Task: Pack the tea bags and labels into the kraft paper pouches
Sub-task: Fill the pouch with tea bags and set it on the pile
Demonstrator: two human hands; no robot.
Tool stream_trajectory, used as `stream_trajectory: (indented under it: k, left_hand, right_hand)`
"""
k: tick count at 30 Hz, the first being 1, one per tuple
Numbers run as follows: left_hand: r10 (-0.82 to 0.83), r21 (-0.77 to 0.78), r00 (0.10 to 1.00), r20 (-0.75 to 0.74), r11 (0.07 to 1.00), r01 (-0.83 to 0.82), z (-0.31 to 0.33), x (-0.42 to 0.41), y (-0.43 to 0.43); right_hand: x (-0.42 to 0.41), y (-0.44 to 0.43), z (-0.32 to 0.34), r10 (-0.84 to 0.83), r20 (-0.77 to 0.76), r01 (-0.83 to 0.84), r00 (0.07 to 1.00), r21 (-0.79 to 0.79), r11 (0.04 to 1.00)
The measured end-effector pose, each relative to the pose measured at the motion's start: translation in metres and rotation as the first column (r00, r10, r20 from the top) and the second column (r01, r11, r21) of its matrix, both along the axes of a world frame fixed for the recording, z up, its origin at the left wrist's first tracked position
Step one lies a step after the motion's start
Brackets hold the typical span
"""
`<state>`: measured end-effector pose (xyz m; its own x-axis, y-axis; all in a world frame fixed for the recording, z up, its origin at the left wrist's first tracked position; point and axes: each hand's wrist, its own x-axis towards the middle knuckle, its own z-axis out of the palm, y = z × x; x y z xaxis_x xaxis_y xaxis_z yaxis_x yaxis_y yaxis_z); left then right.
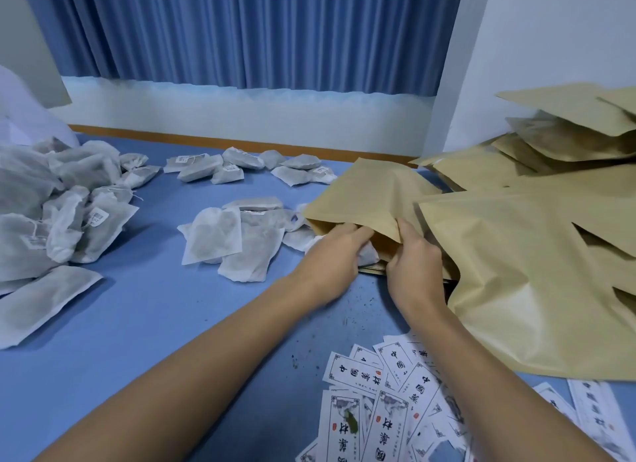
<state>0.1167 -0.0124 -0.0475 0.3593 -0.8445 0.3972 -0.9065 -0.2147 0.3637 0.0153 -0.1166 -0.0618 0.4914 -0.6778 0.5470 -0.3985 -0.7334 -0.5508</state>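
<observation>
A kraft paper pouch lies on the blue table with its open mouth facing me. My right hand pinches the upper lip of that mouth and lifts it. My left hand grips a white tea bag at the mouth, fingertips reaching inside the pouch. A small heap of white tea bags lies just left of my left hand. Printed white labels are scattered at the near edge, below my right forearm.
A big pile of tea bags covers the left of the table, and smaller groups lie at the back. More kraft pouches are stacked on the right, up to the wall. A blue curtain hangs behind.
</observation>
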Motion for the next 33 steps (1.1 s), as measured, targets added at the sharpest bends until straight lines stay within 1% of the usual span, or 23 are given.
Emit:
stream_trajectory:
  k: [3,5,6,7,8,10,12,13,14,16,17,19,20,21,22,23,25,27,28,29,31,32,33]
  left_hand:
    - [0.084,0.222,0.984,0.157,0.968,-0.118,0.014,0.002,-0.025]
    - [0.126,0.291,0.974,0.186,0.940,-0.177,0.018,0.004,-0.042]
    - [0.151,0.320,0.980,0.132,0.929,-0.186,0.017,0.007,-0.051]
    - [0.202,0.370,0.978,0.042,0.906,-0.203,0.016,0.011,-0.060]
    - [0.278,0.420,0.960,-0.027,0.875,-0.241,0.015,0.015,-0.066]
    - [0.422,0.447,0.899,-0.116,0.831,-0.332,0.011,0.021,-0.073]
    - [0.501,0.472,0.835,-0.226,0.807,-0.356,0.010,0.022,-0.079]
    - [0.500,0.481,0.833,-0.238,0.806,-0.346,0.011,0.019,-0.083]
    - [0.474,0.478,0.854,-0.215,0.814,-0.331,0.013,0.014,-0.087]
    - [0.337,0.431,0.940,-0.049,0.856,-0.284,0.021,0.002,-0.088]
    - [0.266,0.363,0.962,0.059,0.892,-0.269,0.022,-0.003,-0.084]
    - [0.181,0.161,0.951,0.252,0.961,-0.226,0.012,-0.006,-0.063]
    - [0.168,0.082,0.933,0.317,0.976,-0.203,0.003,-0.006,-0.048]
    - [0.162,0.043,0.933,0.322,0.982,-0.185,-0.007,-0.008,-0.031]
    - [0.149,0.053,0.942,0.300,0.984,-0.172,-0.013,-0.006,-0.021]
    - [0.160,0.088,0.958,0.239,0.979,-0.185,-0.019,-0.001,-0.019]
    - [0.195,0.244,0.979,0.066,0.948,-0.205,-0.014,0.013,-0.029]
    - [0.216,0.376,0.968,-0.128,0.914,-0.154,-0.005,0.029,-0.052]
    - [0.203,0.411,0.968,-0.146,0.903,-0.127,-0.001,0.034,-0.062]
    - [0.203,0.418,0.965,-0.164,0.901,-0.118,-0.002,0.040,-0.070]
    - [0.239,0.410,0.936,-0.257,0.905,-0.118,-0.010,0.044,-0.081]
    - [0.216,0.373,0.931,-0.293,0.923,-0.097,-0.013,0.042,-0.083]
    - [0.163,0.296,0.941,-0.297,0.952,-0.071,-0.015,0.037,-0.083]
  right_hand:
    - [-0.002,-0.001,0.002,0.010,0.031,-0.011,0.999,0.030,0.999]
    - [-0.002,0.000,0.002,0.022,0.021,-0.022,1.000,0.029,0.999]
    - [-0.001,0.000,0.002,0.029,0.011,-0.030,1.000,0.029,0.999]
    - [-0.001,0.000,0.001,0.042,0.006,-0.043,0.999,0.033,0.999]
    - [0.000,0.000,0.000,0.057,0.004,-0.057,0.998,0.038,0.998]
    - [0.002,0.000,-0.003,0.066,-0.018,-0.066,0.998,0.025,0.998]
    - [0.004,0.000,-0.004,0.060,-0.031,-0.060,0.998,-0.006,0.998]
    - [0.004,-0.001,-0.005,0.046,-0.015,-0.046,0.999,-0.010,0.999]
    - [0.004,-0.003,-0.005,0.021,0.006,-0.021,1.000,-0.011,1.000]
    - [0.003,-0.008,-0.006,-0.042,0.035,0.042,0.999,-0.017,0.999]
    - [0.002,-0.011,-0.006,-0.068,0.030,0.069,0.997,-0.004,0.998]
    - [0.001,-0.015,-0.005,-0.113,-0.008,0.113,0.994,0.023,0.993]
    - [0.000,-0.015,-0.004,-0.112,-0.024,0.113,0.993,0.026,0.993]
    - [0.000,-0.013,-0.005,-0.097,-0.028,0.098,0.995,0.021,0.995]
    - [0.000,-0.011,-0.004,-0.083,-0.024,0.083,0.996,0.004,0.997]
    - [0.000,-0.011,-0.003,-0.073,-0.024,0.072,0.997,-0.009,0.997]
    - [0.001,-0.008,-0.003,-0.032,-0.040,0.032,0.999,0.000,0.999]
    - [0.003,-0.005,-0.002,0.032,-0.075,-0.031,0.997,0.007,0.999]
    - [0.004,-0.003,-0.001,0.048,-0.084,-0.048,0.995,0.001,0.999]
    - [0.004,-0.001,-0.002,0.051,-0.080,-0.052,0.995,-0.012,0.999]
    - [0.005,-0.001,-0.004,0.038,-0.074,-0.041,0.997,-0.039,0.998]
    - [0.005,-0.002,-0.005,0.030,-0.079,-0.034,0.996,-0.047,0.998]
    - [0.005,-0.003,-0.007,0.023,-0.085,-0.028,0.996,-0.050,0.998]
